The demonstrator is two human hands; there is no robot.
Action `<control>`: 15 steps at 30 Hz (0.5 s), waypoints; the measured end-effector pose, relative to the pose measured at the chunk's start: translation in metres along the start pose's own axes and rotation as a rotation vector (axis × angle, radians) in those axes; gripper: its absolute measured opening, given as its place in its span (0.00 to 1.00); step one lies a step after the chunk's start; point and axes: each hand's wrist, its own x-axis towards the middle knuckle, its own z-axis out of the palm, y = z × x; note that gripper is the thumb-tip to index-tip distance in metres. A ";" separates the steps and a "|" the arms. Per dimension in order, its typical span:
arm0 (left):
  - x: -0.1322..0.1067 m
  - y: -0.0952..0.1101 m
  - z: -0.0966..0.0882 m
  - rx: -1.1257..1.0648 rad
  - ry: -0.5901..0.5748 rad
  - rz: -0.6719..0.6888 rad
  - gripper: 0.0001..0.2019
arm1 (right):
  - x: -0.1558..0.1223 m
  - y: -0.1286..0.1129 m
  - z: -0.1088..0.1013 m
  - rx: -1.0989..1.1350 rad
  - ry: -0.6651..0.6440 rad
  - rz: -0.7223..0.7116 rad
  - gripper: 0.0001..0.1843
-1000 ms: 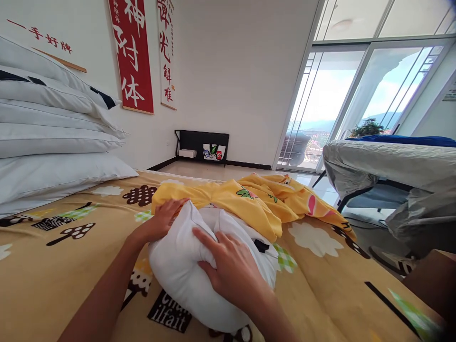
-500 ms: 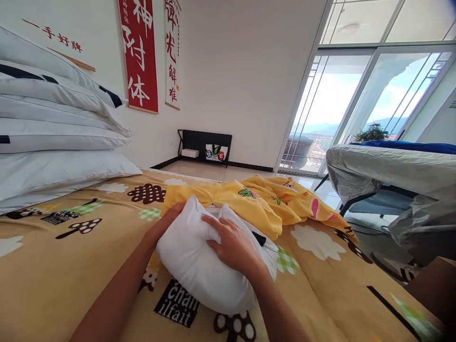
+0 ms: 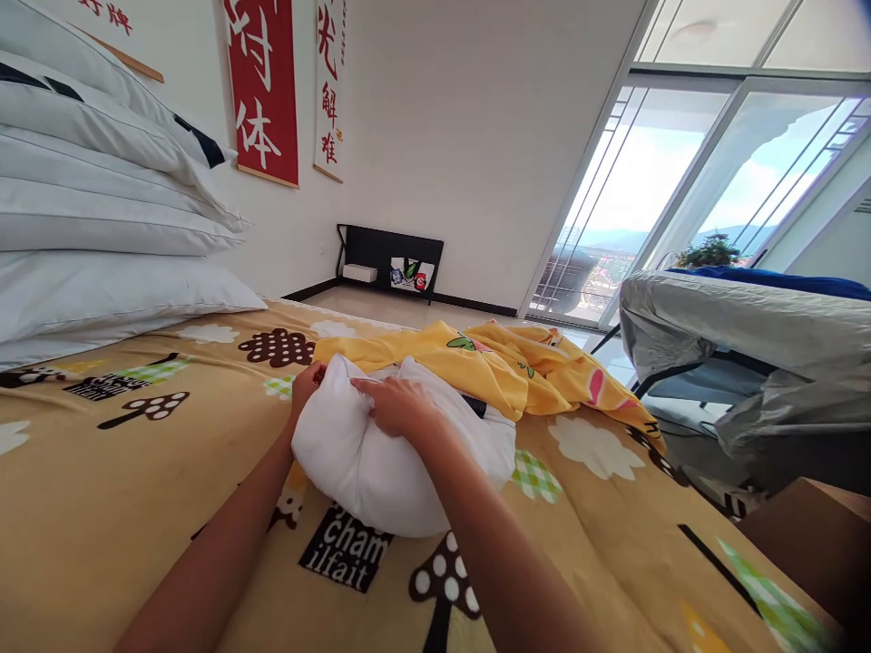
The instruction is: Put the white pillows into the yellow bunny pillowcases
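Note:
A plump white pillow (image 3: 401, 490), creased down its middle, lies bunched up in front of me on the bed. Yellow printed cloth (image 3: 422, 345) runs along the pillow's far side and covers part of it. My left hand (image 3: 308, 379) grips the pillow's far left corner, its fingertips partly hidden behind it. On top, my right hand (image 3: 395, 404) is closed on a fold of the white fabric, index finger pointing left along it. A dark label (image 3: 474, 406) shows near the pillow's right edge.
Several white pillows (image 3: 122, 281) are stacked on the left of the tan patterned bedspread (image 3: 224, 444). A cardboard box (image 3: 809, 535) stands at the lower right. Beyond it is a plastic-covered table (image 3: 735, 313). A low black shelf (image 3: 387, 258) stands by the wall.
My right hand has shifted left and deeper along the pillow's fold, and the pillow's near side has drawn up away from me. The view has tipped slightly downward.

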 end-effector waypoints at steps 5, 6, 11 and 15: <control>0.002 0.012 0.002 -0.027 0.160 0.014 0.05 | 0.006 0.019 -0.012 0.037 -0.095 -0.026 0.35; 0.003 0.015 0.003 -0.033 0.175 0.010 0.06 | 0.005 0.024 -0.014 0.055 -0.125 -0.036 0.35; 0.000 0.033 0.008 -0.067 0.117 0.127 0.09 | -0.007 0.045 -0.008 0.099 -0.193 -0.029 0.37; -0.006 0.048 0.007 0.042 0.084 0.276 0.07 | -0.016 0.052 0.003 0.127 -0.166 -0.059 0.38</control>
